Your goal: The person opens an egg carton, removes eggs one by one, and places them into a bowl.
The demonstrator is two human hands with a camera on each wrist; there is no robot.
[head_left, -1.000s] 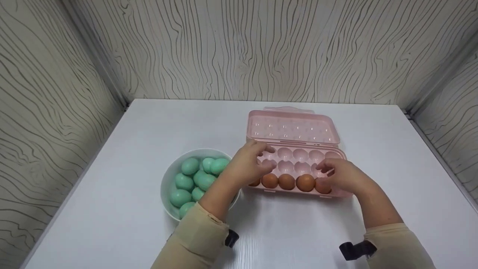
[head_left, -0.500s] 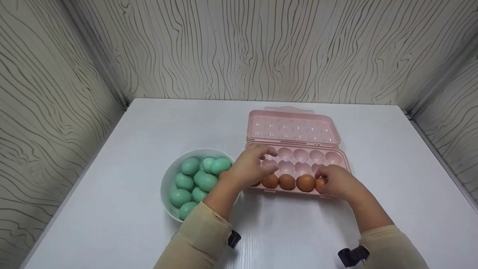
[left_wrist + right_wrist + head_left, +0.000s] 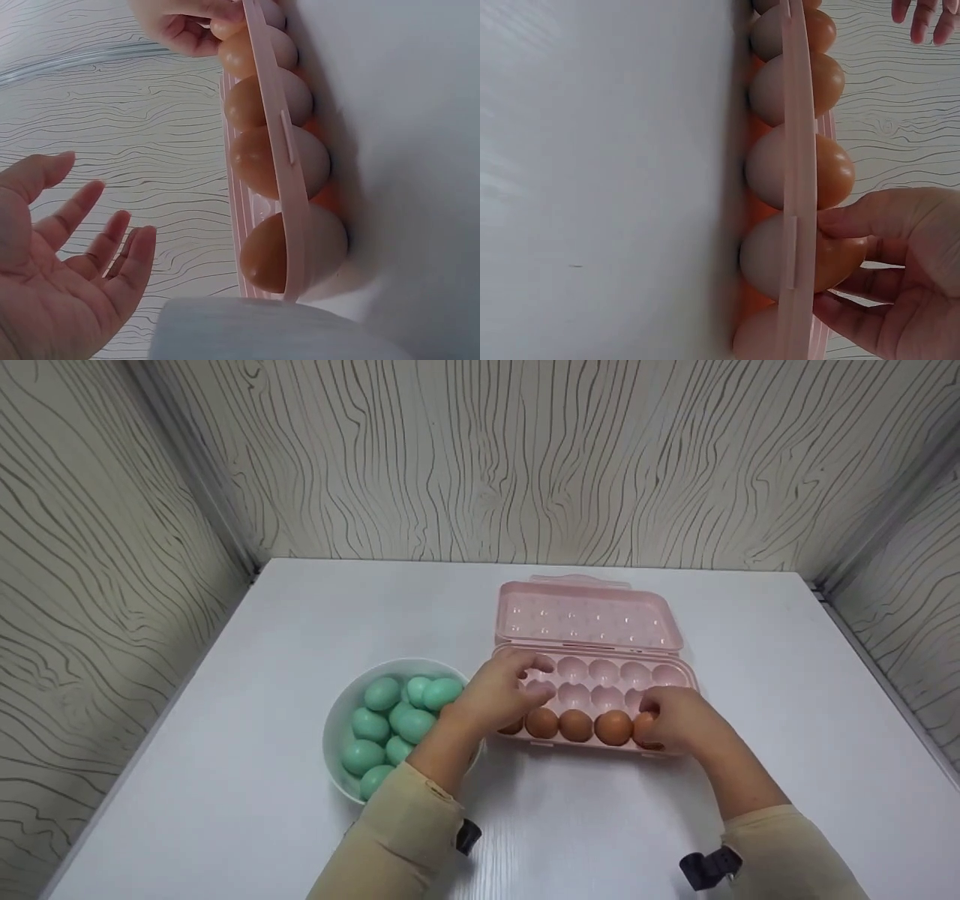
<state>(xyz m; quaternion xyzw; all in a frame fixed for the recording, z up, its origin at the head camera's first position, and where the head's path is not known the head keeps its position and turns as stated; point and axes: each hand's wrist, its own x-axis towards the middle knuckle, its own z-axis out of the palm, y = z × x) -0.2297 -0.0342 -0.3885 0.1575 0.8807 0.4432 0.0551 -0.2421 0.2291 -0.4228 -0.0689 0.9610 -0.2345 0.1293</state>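
A pink egg carton (image 3: 583, 742) lies open, lid (image 3: 592, 619) tipped back, with a row of brown eggs along its front side. The two rows behind show bare cups where visible. My right hand (image 3: 682, 721) pinches a brown egg (image 3: 838, 259) toward the right of that front row; the egg sits in its cup, as the right wrist view shows. Over the carton's left end hovers my left hand (image 3: 495, 697), fingers loosely bent and holding nothing; in the left wrist view it is apart from the eggs. It hides the carton's left cups.
A white bowl (image 3: 330, 742) full of green eggs (image 3: 370, 724) stands left of the carton, partly behind my left forearm. Both rest on a white table (image 3: 247, 720). Patterned panels (image 3: 480, 457) rise at the back and sides.
My right hand has come slightly left, and its fingers have closed from a spread pose onto the brown egg. The left hand has stayed almost in place.
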